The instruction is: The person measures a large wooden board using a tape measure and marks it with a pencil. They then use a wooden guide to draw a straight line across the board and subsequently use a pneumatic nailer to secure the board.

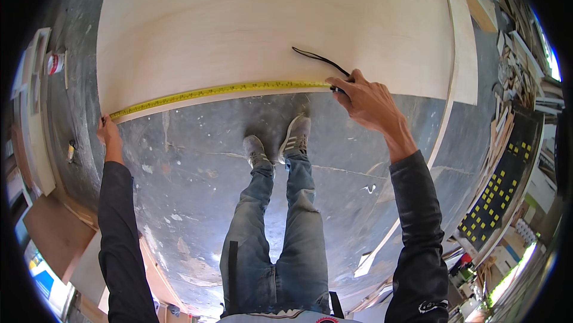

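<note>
A yellow tape measure (239,88) is drawn out along the near edge of a large pale plywood sheet (268,24). At the sheet's near left corner, my left hand (110,134) pinches the end of the blade. My right hand (367,102) is closed round the tape's case, which my fingers mostly hide, above the near edge right of the middle. A black wrist strap (316,56) loops from the case onto the plywood. Between my hands the blade runs nearly straight, bent in the picture by the lens.
A long thin wooden strip (443,126) crosses the sheet's right side and reaches over the grey floor (197,162). Wood offcuts (522,66) pile up at the right, near a black panel with yellow squares (492,203). Boards (37,120) and a can (55,63) stand at the left.
</note>
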Motion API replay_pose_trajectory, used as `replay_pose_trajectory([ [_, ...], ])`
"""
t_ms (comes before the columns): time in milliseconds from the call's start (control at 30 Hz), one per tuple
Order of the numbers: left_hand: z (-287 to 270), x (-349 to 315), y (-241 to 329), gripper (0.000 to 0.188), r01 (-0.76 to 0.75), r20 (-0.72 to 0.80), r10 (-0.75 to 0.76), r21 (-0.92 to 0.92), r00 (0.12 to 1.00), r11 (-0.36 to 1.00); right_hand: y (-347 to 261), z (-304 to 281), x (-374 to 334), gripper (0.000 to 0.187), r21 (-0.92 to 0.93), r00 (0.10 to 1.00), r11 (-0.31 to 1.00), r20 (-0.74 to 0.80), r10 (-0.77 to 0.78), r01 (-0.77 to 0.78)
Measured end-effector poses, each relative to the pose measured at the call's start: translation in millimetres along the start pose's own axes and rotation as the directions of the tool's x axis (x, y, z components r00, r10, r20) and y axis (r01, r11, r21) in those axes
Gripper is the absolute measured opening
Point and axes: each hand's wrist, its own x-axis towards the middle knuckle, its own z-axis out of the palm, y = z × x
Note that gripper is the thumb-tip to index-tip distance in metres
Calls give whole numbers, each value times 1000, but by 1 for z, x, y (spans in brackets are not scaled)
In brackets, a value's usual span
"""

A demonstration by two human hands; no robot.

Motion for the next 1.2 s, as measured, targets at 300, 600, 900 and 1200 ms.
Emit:
replay_pose_trajectory([
  [300,33,-97,56,41,-398,-270,662,623,699,674,-8,9,-2,35,-22,999,999,-30,26,-26],
  [600,87,-360,218,19,-730,311,925,-577,218,366,-5,20,-6,36,-24,995,1000,-97,1,-4],
  [900,108,-400,229,8,-717,375,893,-549,249,430,-10,26,-9,41,-38,981,999,-192,-23,16],
  [1200,106,-399,231,4,-736,393,894,-538,213,412,-31,36,6,48,22,954,994,-284,-96,107],
])
